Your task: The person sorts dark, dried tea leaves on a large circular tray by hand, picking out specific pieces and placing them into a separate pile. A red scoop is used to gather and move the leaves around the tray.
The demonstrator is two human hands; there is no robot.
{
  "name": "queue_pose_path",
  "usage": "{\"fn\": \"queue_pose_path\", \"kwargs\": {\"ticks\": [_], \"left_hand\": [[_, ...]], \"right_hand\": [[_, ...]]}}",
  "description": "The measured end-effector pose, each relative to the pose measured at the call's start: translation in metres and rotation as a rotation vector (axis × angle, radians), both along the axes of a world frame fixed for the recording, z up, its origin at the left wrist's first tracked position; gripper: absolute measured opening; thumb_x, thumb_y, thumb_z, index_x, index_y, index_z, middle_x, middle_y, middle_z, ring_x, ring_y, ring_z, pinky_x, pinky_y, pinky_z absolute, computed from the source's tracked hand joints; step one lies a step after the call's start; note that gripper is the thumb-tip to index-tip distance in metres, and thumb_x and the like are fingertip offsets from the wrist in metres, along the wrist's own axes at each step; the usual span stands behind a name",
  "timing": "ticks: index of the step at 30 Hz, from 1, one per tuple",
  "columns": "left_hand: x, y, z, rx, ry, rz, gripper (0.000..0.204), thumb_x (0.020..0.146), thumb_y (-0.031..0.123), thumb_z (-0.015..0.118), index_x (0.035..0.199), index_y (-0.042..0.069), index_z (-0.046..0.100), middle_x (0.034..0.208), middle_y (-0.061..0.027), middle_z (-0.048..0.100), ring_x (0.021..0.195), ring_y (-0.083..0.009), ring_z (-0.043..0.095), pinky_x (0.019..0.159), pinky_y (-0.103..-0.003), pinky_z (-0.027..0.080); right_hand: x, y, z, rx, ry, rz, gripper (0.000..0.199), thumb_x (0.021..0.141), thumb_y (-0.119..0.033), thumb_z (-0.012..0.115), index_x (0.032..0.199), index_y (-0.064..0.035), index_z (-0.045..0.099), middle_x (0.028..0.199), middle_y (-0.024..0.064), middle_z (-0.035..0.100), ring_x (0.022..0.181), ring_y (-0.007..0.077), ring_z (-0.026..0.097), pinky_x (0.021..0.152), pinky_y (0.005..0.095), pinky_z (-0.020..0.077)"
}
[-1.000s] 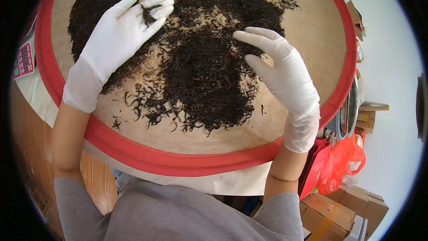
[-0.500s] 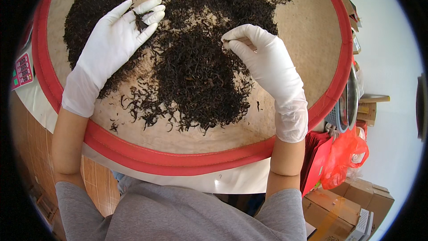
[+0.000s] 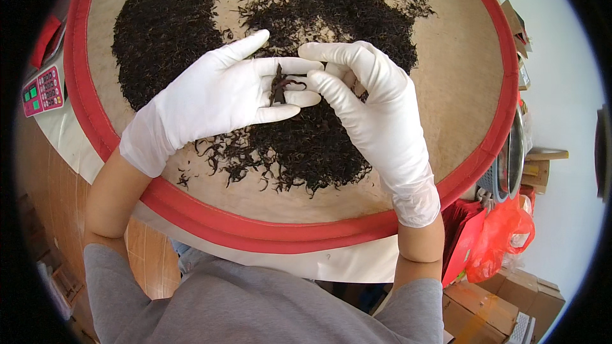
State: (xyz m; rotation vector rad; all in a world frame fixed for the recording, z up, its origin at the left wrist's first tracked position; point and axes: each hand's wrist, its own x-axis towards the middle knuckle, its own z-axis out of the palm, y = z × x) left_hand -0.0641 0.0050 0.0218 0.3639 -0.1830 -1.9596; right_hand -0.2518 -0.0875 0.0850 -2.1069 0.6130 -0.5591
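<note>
My left hand, in a white glove, is turned palm up with its fingers stretched out. A few long, dark dried tea leaves rest across those fingers. Thumb and forefinger of my gloved right hand are brought together beside the left fingertips; whatever they pinch is too small to make out. Below both hands spreads a loose heap of dark tea leaves, partly covered by them. A denser mound of tea lies at the left, and more leaves stretch toward the back.
The leaves lie on a large round beige tray with a red cloth rim. A pink-framed scale panel sits at its left. To the right are a metal basin, red plastic bags and cardboard boxes.
My left hand has moved right, carrying its leaves. My right hand's pinched fingertips have left the heap and now meet the left fingertips. The whole view has shifted slightly.
</note>
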Motion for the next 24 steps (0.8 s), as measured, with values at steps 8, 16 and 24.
{"fn": "queue_pose_path", "kwargs": {"ticks": [8, 16, 24], "left_hand": [[0.005, -0.005, -0.003, -0.023, -0.050, 0.002, 0.066, 0.106, 0.041, 0.037, 0.148, -0.009, 0.030, 0.132, -0.0202, 0.052, 0.113, -0.0225, 0.055, 0.101, -0.036, 0.047], [0.009, -0.003, 0.005, 0.001, -0.207, 0.177, 0.062, 0.106, 0.035, 0.038, 0.148, -0.010, 0.028, 0.132, -0.0208, 0.051, 0.114, -0.0234, 0.056, 0.095, -0.032, 0.054], [0.013, -0.007, -0.001, -0.039, -0.188, 0.180, 0.060, 0.107, 0.032, 0.036, 0.149, -0.010, 0.024, 0.133, -0.0214, 0.051, 0.115, -0.0252, 0.057, 0.097, -0.035, 0.055]], "right_hand": [[-0.032, -0.034, 0.014, -0.112, 0.358, -0.127, 0.016, 0.090, -0.007, 0.065, 0.105, -0.0034, 0.071, 0.086, 0.0025, 0.069, 0.077, 0.0071, 0.060, 0.072, 0.0228, 0.0489], [-0.052, -0.042, 0.007, -0.088, 0.706, 0.095, 0.015, 0.082, -0.019, 0.070, 0.086, -0.0048, 0.068, 0.079, 0.0125, 0.069, 0.073, 0.0296, 0.067, 0.069, 0.0371, 0.0529], [-0.025, 0.001, -0.033, -0.754, 0.605, 0.096, 0.015, 0.076, -0.015, 0.073, 0.078, -0.0059, 0.062, 0.075, 0.0135, 0.063, 0.076, 0.0297, 0.066, 0.068, 0.0403, 0.0532]]}}
